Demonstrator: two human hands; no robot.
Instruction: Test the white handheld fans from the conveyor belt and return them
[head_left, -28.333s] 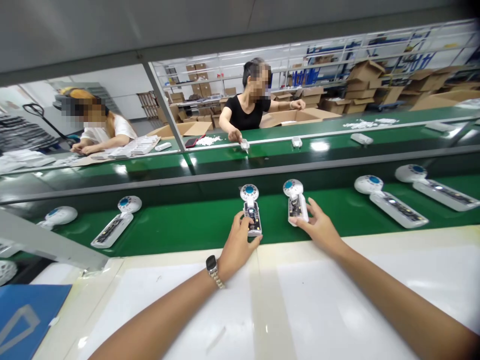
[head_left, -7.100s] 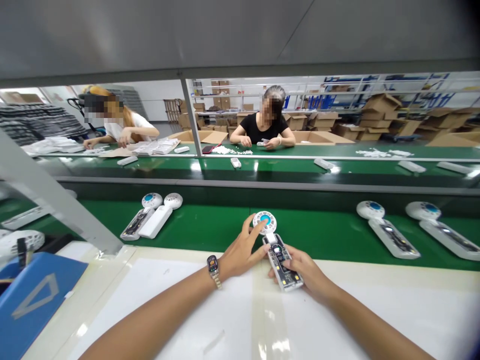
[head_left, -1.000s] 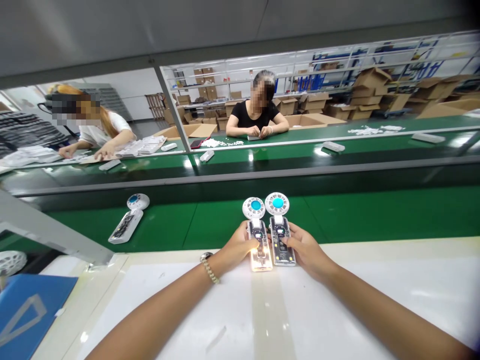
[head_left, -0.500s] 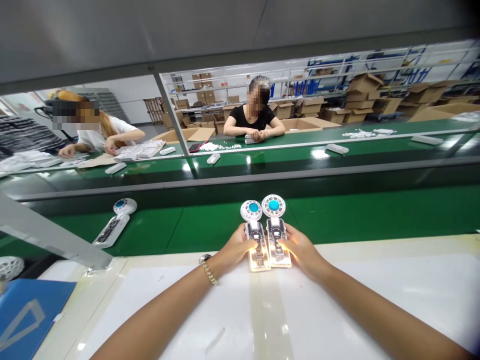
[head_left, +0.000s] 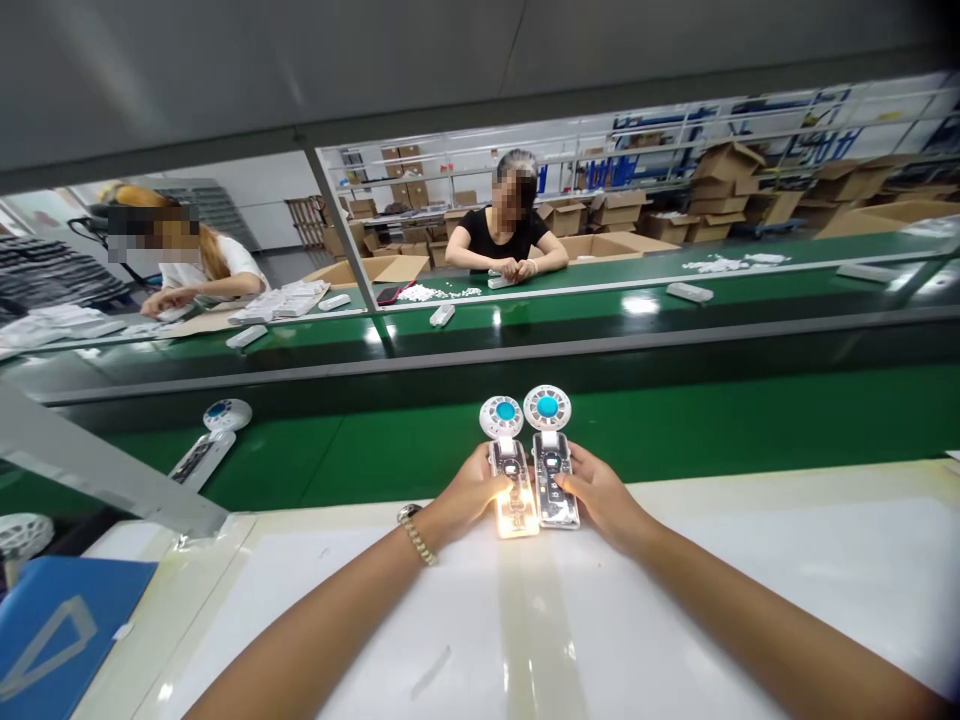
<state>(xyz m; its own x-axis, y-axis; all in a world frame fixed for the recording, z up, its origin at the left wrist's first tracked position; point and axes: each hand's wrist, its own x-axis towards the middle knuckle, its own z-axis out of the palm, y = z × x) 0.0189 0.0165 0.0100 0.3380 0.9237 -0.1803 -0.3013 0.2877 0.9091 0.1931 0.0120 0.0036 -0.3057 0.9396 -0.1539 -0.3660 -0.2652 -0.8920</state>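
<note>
My left hand [head_left: 478,492] is closed around a handheld fan [head_left: 513,515] with a clear body that glows warm yellow, its thumb pressed on the front. In my right hand [head_left: 600,497] is a second handheld fan [head_left: 556,508], its clear body unlit and its circuit board showing through. That thumb also rests on the fan's front. Both fans stand side by side, with round white heads and blue centres pointing away from me, over the near edge of the green belt. Most of my fingers are hidden behind the bodies.
Another fan [head_left: 202,455] lies on the near green belt [head_left: 405,440] at left, partly behind a slanted grey post [head_left: 112,460]. A blue folder-like item [head_left: 97,640] sits at lower left. White casings [head_left: 442,315] lie on the far belt, where two people work. A shelf hangs overhead.
The right fan's lights have gone out, while the left one glows brighter. The loose fan on the near belt has shifted left, and the casings on the far belt have shifted right.
</note>
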